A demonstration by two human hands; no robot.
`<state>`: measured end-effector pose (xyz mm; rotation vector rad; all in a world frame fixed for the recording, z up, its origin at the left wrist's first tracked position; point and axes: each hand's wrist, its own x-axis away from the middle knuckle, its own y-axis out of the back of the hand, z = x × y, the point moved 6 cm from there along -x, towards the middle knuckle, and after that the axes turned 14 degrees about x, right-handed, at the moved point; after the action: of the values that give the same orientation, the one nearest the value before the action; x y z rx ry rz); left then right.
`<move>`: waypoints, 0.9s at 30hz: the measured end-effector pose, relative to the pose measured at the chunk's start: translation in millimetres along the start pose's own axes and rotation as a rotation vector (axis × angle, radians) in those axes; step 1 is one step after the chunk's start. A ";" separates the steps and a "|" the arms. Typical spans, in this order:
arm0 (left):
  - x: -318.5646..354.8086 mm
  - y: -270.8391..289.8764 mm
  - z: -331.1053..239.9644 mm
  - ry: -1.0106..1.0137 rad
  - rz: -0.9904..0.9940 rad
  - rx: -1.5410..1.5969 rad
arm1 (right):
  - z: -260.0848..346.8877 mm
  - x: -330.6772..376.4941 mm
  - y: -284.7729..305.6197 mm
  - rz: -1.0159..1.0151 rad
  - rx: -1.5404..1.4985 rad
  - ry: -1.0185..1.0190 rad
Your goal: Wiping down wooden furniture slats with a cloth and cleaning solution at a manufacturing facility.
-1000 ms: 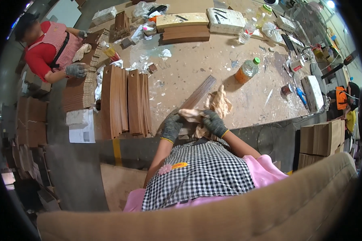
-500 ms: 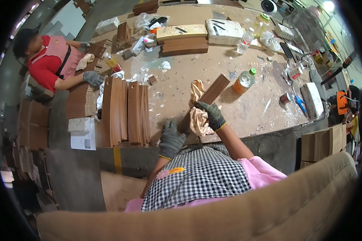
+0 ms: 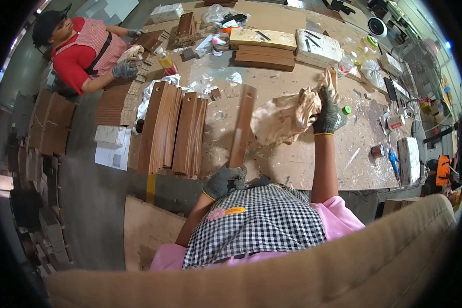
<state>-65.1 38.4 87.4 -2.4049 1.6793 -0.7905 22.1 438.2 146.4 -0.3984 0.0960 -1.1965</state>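
My left hand, in a dark grey knit glove, is closed around the near end of a brown wooden slat. The slat stands out away from me over the table, with a small hole near its far end. My right hand, gloved the same way, grips a crumpled tan cloth at the right. The cloth spreads to the left above the tabletop, apart from the slat. Behind my right hand a bottle with a green cap is mostly hidden. Two stacks of similar slats lie left of my left hand.
A co-worker in a red shirt and checked apron handles a cloth at the left, beside stacked slats. More slats and a white block stand at the back. A small can and a blue tool lie right.
My right hand has swung out to the right and away with the cloth, off the slat. My left hand now grips the slat's near end, and the slat points more straight ahead. The view has shifted.
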 end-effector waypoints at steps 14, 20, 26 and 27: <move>-19.0 -36.5 -42.8 -0.156 0.419 0.425 | -174.2 146.8 -46.5 0.911 0.182 -0.467; -25.1 1.3 -52.1 -0.869 -0.040 -1.026 | -76.5 153.6 -58.7 0.644 0.733 -0.113; 13.8 -39.5 -124.0 -0.646 -0.542 -0.499 | -18.6 235.0 -154.4 1.022 1.403 0.662; 17.5 -42.1 -123.6 -0.669 -0.654 -0.493 | -22.3 244.8 -157.6 1.050 1.470 0.613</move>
<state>-82.8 64.3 215.3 -3.0751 0.8890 0.4585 -33.0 159.6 214.3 1.2035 -0.0646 -0.0815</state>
